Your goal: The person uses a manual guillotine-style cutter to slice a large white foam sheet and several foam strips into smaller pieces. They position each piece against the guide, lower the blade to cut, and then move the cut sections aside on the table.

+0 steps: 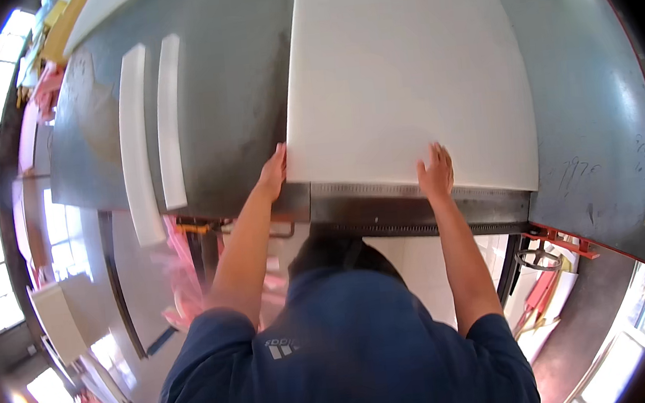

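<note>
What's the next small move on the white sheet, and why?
Probably a slight rightward nudge with the left hand to fine-adjust the white sheet: that hand is at its left edge, the right hand is on top near the front edge to guide it, and the front edge runs along the metal scale.

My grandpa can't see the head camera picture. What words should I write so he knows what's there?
A person in a dark blue top has both bare hands at a large white sheet on a grey metal table: left hand at its left edge, right hand over its near part. Two white strips lie to the left.
</note>
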Available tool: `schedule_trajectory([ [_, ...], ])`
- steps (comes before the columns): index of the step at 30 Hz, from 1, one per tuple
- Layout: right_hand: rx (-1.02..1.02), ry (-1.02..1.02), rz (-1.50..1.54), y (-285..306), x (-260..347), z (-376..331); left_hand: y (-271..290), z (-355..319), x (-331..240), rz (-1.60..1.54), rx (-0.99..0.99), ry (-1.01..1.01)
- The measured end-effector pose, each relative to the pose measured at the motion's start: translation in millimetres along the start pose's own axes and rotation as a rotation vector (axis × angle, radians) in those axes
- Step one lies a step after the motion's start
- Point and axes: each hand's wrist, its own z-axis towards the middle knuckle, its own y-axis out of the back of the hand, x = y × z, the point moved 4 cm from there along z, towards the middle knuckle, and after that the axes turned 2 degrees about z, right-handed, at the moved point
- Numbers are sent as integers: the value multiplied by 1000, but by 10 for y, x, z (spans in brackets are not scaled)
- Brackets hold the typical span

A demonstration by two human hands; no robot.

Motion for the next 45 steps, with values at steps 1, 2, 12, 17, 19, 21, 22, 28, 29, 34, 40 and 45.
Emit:
schedule_trajectory([
  [1, 38, -22, -24, -33, -23, -6, -136, -109, -42, 19, -59, 11],
  [2, 68, -32, -36, -65, 28, 38, -131, -126, -33, 23, -48, 1],
  [12, 65, -37, -107, -189, -74, -49, -146, 103, 153, 51, 40, -2],
  [17, 38, -102, -36, -277, 211, 35, 472, 537, 541, 432, -171, -248],
  [19, 4, -138, -77, -339, 57, -21, 73, 435, 12, 645, -259, -243],
  [21, -23, -112, -76, -445, 87, -42, 39, 536, -355, 695, -352, -296],
  [22, -15, -109, -81, -443, 98, -24, 37, 646, -496, 743, -386, -359],
  [28, 24, -100, -156, -431, 107, -58, -127, 1285, -1232, 952, -357, -575],
  [29, 20, -85, -162, -453, 72, -62, -139, 1369, -1282, 972, -331, -637],
  [34, 96, -105, -147, -246, 164, -33, -166, 1415, -1267, 1032, -211, -879],
  [40, 83, -125, -161, -357, 164, -149, -153, 1408, -1301, 1029, -234, -999],
  [45, 94, -159, -138, -332, 236, -110, -139, 1479, -1289, 1010, -222, -884],
])
